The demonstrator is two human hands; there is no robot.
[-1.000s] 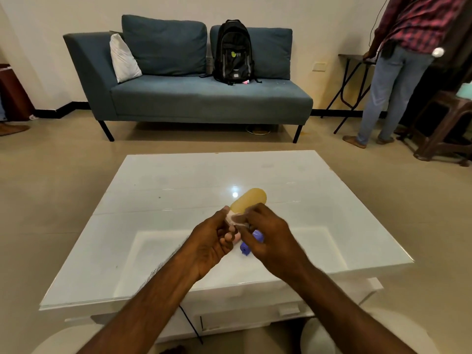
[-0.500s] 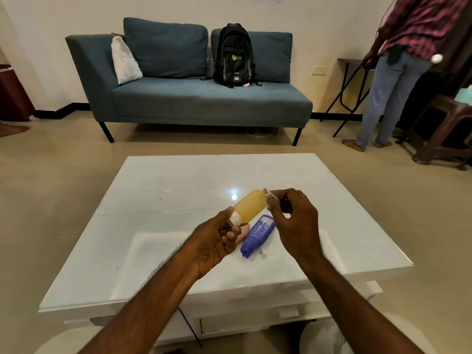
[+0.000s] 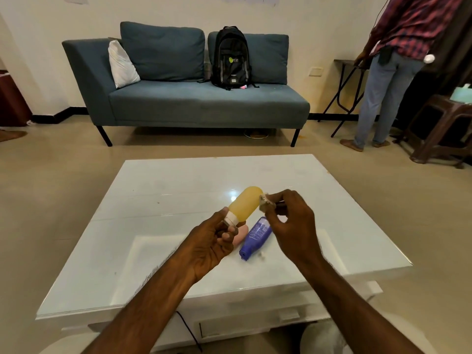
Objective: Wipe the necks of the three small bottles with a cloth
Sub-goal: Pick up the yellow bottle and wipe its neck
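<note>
Since a second ago, the right hand (image 3: pixel 290 226) has been drawn off the neck of the yellow bottle (image 3: pixel 244 204) and lifted up and to the right, and over the last half second it has hardly shifted. A small crumpled cloth (image 3: pixel 265 201) is pinched between its thumb and fingertips, held beside the bottle's rounded far end, touching it or just short of it; which cannot be told.

The left hand (image 3: pixel 212 242) is closed around the white cap and neck (image 3: pixel 233 217) of the yellow bottle, which is held in the air over the middle of the table (image 3: pixel 332 190). The bottle's long axis is slanted from the neck, low and near on the left, to the base, higher and farther on the right. The neck therefore lies down and to the left of the cloth, at the opposite end of the bottle, and is partly covered by the left fingers.

Below the hands, a blue bottle (image 3: pixel 256 235) lies on its side toward the near edge of the table, cap pointing to the near edge, with a pink bottle (image 3: pixel 241 233) touching or just beside it on the left, largely hidden.

For the wiping to go on, the cloth would probably have to be brought back along the bottle to the neck.
</note>
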